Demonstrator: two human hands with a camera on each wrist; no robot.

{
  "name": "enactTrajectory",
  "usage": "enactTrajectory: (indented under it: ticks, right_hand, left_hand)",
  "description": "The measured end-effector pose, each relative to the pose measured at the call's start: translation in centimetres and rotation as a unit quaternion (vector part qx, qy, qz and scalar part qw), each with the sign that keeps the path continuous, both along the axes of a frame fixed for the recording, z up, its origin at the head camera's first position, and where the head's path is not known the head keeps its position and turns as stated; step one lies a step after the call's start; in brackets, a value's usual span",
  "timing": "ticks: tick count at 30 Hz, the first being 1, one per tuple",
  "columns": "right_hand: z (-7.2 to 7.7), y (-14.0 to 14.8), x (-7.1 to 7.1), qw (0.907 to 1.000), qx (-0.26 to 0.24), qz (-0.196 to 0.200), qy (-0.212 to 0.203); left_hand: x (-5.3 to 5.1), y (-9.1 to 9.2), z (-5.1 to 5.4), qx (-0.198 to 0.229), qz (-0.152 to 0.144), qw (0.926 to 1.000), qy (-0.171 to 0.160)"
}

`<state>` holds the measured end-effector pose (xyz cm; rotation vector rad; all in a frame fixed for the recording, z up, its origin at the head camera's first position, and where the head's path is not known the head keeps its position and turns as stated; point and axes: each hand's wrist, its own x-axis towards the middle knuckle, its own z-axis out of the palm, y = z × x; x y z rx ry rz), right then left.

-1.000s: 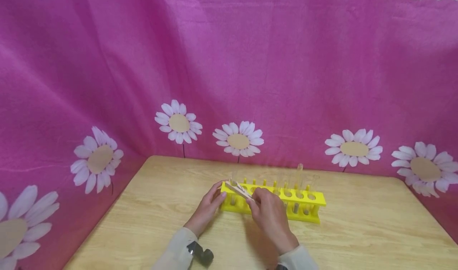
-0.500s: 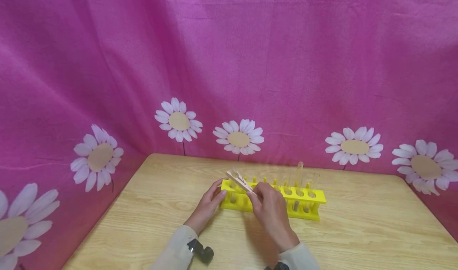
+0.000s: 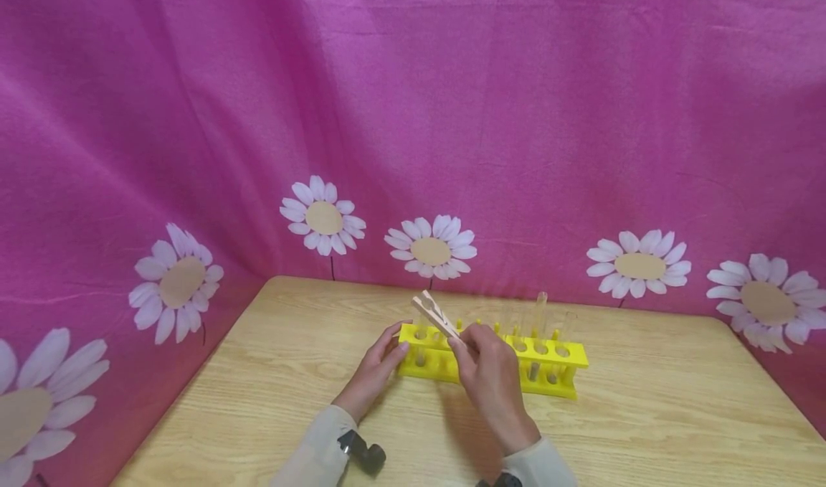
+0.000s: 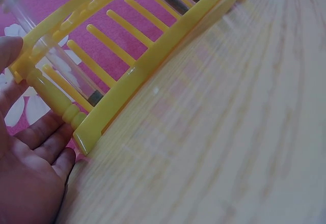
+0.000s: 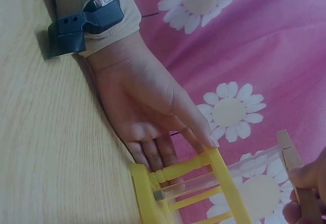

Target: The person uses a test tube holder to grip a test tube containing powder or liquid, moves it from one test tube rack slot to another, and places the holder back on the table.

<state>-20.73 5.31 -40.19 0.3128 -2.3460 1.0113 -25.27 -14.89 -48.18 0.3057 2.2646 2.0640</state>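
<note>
My left hand [image 3: 369, 376] grips the left end of a yellow test tube rack [image 3: 573, 361], its thumb at the upper plate and other fingers by the end post. A wooden test tube clamp [image 3: 435, 316] is pinched in my right hand [image 3: 493, 383], tilted up and leftward above the rack. In the right wrist view, the clamp's head lies at the mouth of the leftmost glass test tube [image 5: 254, 164]; whether it encircles the glass is unclear. That tube stands in the end hole, with dark matter [image 4: 95, 98] at its bottom.
Several more test tubes [image 3: 540, 316] stand toward the rack's right end, some with dark contents. Upright yellow pegs [image 4: 122, 30] line the rack's back. The wooden table [image 3: 645, 415] meets a pink curtain [image 3: 516, 150] with daisies behind. Both sleeves carry wrist cameras [image 3: 363, 452].
The clamp has risen from near the rack's upper plate to the tube's mouth, tilting more steeply. My right hand has shifted slightly; my left hand and the rack have stayed put.
</note>
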Motion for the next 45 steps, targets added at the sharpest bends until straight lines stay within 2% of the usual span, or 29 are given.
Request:
enactTrajectory:
  ticks: [6,13,15,20,23,30,35,38,45]
  right_hand:
    - [0.1,0.0,0.3,0.9998,-0.021,0.001,0.002]
    - [0.3,0.1,0.2,0.9991,-0.023,-0.005,0.036]
    - [0.3,0.1,0.2,0.9988,-0.023,-0.008,0.041]
    - [0.1,0.2,0.4,0.9988,-0.023,-0.013,0.04]
    - [0.0,0.3,0.6,0.9993,-0.021,-0.018,0.023]
    - [0.7,0.5,1.0,0.9994,-0.032,-0.012,0.0]
    - [0.8,1.9,2.1,0.9991,-0.033,0.009,0.026]
    - [0.9,3.2,2.8,0.9983,-0.024,0.008,0.052]
    - [1.9,7.2,3.9,0.9968,-0.013,-0.044,0.066]
  left_hand:
    - [0.0,0.0,-0.1,-0.01,0.001,0.9999,0.001]
    - [1.9,0.3,3.1,-0.021,-0.004,0.9997,-0.012]
    - [1.5,0.2,2.5,-0.021,-0.002,0.9997,-0.014]
    - [0.5,0.2,0.1,-0.013,0.002,0.9997,-0.02]
    - [0.4,0.2,-0.4,-0.01,0.0,0.9998,-0.019]
    - [0.3,0.1,0.0,-0.003,-0.001,1.0,0.007]
    - [0.3,0.2,0.3,-0.015,0.012,0.9998,-0.003]
    - [0.3,0.3,0.3,-0.019,0.013,0.9997,-0.007]
    - [0.5,0.3,0.3,-0.017,0.017,0.9997,-0.01]
